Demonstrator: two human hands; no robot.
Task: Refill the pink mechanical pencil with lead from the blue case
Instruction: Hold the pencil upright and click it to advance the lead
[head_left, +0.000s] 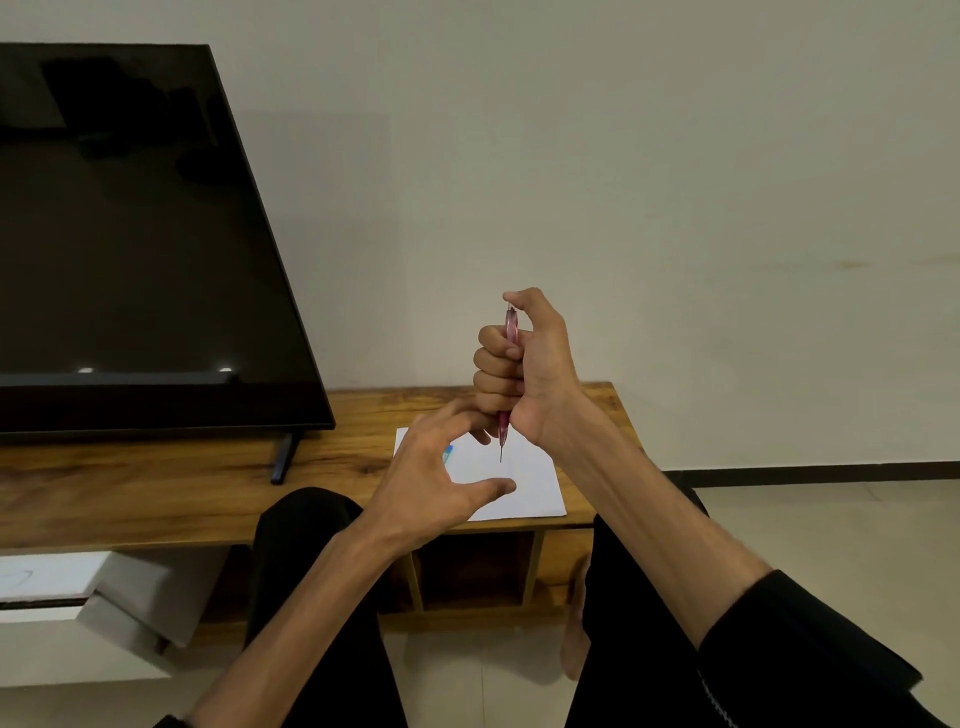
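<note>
At the centre of the frame: the pink mechanical pencil (511, 353) is held upright in front of the pale wall, tip down, a thin lead showing at its lower end above the paper.
Right hand (524, 364): 4 fingers are wrapped round the pencil barrel and the thumb is bent over the pencil's top end.
Left hand (441, 478): it is held lower and left of the pencil, fingers and thumb spread in an open curve with nothing gripped; its fingertips are near the lower barrel, though contact cannot be told.
Blue case (448, 453): only a small blue corner is seen on the paper, just behind the left hand; the rest is hidden.
White paper (524, 483): it lies flat at the lower centre on the wooden TV unit (182, 488), its near edge close to the unit's front edge and its right edge short of the unit's right end.
Television (135, 234): a dark screen fills the upper left, tilted by the wide lens; 1 of its feet (283, 457) stands on the unit left of the paper.
Open room: bare wood is seen between the foot and the paper, and plain wall fills the right half of the frame.
Lower frame: 2 knees in black cloth flank an open shelf compartment (470, 566); pale floor tiles run to the right.
</note>
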